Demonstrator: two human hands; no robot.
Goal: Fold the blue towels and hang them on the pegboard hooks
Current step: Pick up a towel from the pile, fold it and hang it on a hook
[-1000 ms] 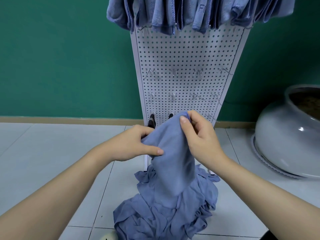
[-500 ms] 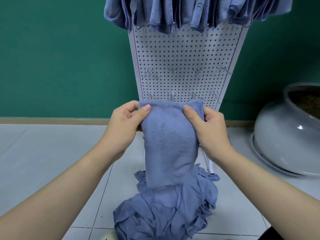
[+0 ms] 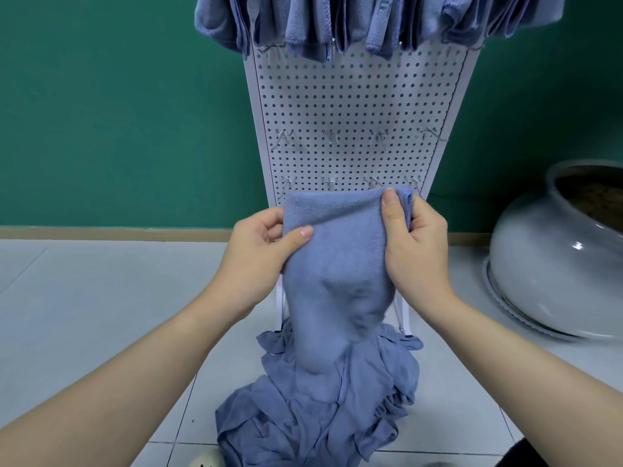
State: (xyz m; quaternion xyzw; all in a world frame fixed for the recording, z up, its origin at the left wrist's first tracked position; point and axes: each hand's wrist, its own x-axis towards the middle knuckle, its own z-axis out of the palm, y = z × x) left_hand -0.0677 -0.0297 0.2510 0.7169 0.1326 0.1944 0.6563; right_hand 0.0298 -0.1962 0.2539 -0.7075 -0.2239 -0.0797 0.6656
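Two hands hold one blue towel (image 3: 337, 264) up in front of the pegboard (image 3: 354, 106). The left hand (image 3: 259, 251) grips the towel's left side, at 9 o'clock from the towel's middle, with the thumb lying across the front of the cloth and the fingers curled behind. The right hand (image 3: 416, 247) pinches the top right corner, at about 2 o'clock, with the thumb pointing up on the front. The top edge of the towel runs straight between the two hands, and the cloth hangs down from there. Its bottom end reaches the pile of blue towels (image 3: 320, 406) on the floor (image 3: 101, 315), at 6 o'clock from the hands. The pile is all bunched up, so I cannot tell how many towels are in it. At 12 o'clock, a row of folded blue towels (image 3: 371, 21) hangs along the top of the white pegboard; they overlap too much to count. Lower down on the board are two rows of bare metal hooks (image 3: 332, 138), four in each row. The held towel's top edge sits just below the lower row. At 3 o'clock stands one big round grey pot (image 3: 546, 264) on the floor, well apart from the hands.
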